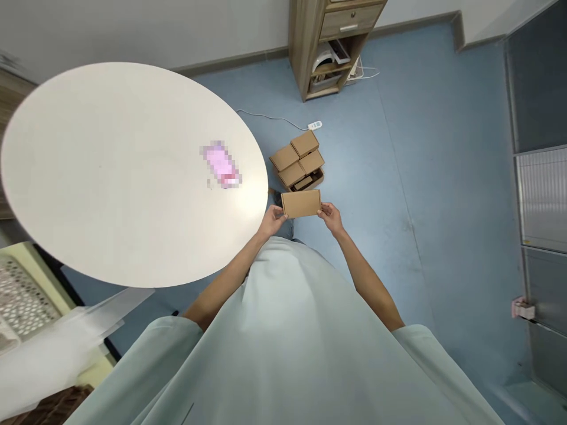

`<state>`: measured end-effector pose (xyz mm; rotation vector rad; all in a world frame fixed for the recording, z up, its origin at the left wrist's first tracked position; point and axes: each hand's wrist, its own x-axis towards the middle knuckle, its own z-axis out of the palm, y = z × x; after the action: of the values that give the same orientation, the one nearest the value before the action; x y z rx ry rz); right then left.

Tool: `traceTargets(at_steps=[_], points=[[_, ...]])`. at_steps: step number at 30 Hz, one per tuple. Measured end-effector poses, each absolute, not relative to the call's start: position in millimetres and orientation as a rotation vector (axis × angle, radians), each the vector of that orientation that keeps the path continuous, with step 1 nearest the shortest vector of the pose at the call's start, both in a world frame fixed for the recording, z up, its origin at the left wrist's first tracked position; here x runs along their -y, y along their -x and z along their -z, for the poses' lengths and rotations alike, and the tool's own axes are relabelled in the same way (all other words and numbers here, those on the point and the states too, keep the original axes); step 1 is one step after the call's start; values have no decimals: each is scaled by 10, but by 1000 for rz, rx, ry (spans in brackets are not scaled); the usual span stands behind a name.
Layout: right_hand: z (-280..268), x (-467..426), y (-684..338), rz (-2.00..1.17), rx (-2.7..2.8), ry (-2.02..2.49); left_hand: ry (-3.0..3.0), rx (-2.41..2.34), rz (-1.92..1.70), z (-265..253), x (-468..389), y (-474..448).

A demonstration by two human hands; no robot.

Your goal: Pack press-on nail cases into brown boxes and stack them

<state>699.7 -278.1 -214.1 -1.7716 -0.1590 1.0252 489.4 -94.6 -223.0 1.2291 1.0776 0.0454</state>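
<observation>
A flat brown cardboard box (302,204) is held level in front of my body, between both hands. My left hand (273,221) grips its left end near the lower corner, close to the round table's edge. At the opposite end, my right hand (330,216) has its fingers closed on the right side. Just beyond the held box, several similar closed cardboard boxes (284,157) sit on the floor in a larger open carton (319,179). Part of the carton's contents is hidden beneath the upper boxes.
To the left stands a round white table (110,177) with a blurred pink item (220,164) on it. A white power strip (315,125) and its cord lie on the blue floor (376,177). Ahead is a wooden cabinet (305,53); shelving (540,195) lines the right.
</observation>
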Motion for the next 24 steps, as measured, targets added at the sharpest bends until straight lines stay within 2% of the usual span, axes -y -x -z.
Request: traceTargets(at_steps=[7,13,18,24], points=[[2013,2349,-7769,-1029,148,1873,-1280,-1125,82,2298,563,-5672],[2116,2044,-8273,-1059,220,1983,-1339,-1173,199,2440,313,-6118],[2399,1861,-8701,-1150,247,2070,-1262,-1262,269,2614,260,-6498],[2996,1549,-9391,-1319,277,2112,-1136,-1385,252,2968,346,-7075]])
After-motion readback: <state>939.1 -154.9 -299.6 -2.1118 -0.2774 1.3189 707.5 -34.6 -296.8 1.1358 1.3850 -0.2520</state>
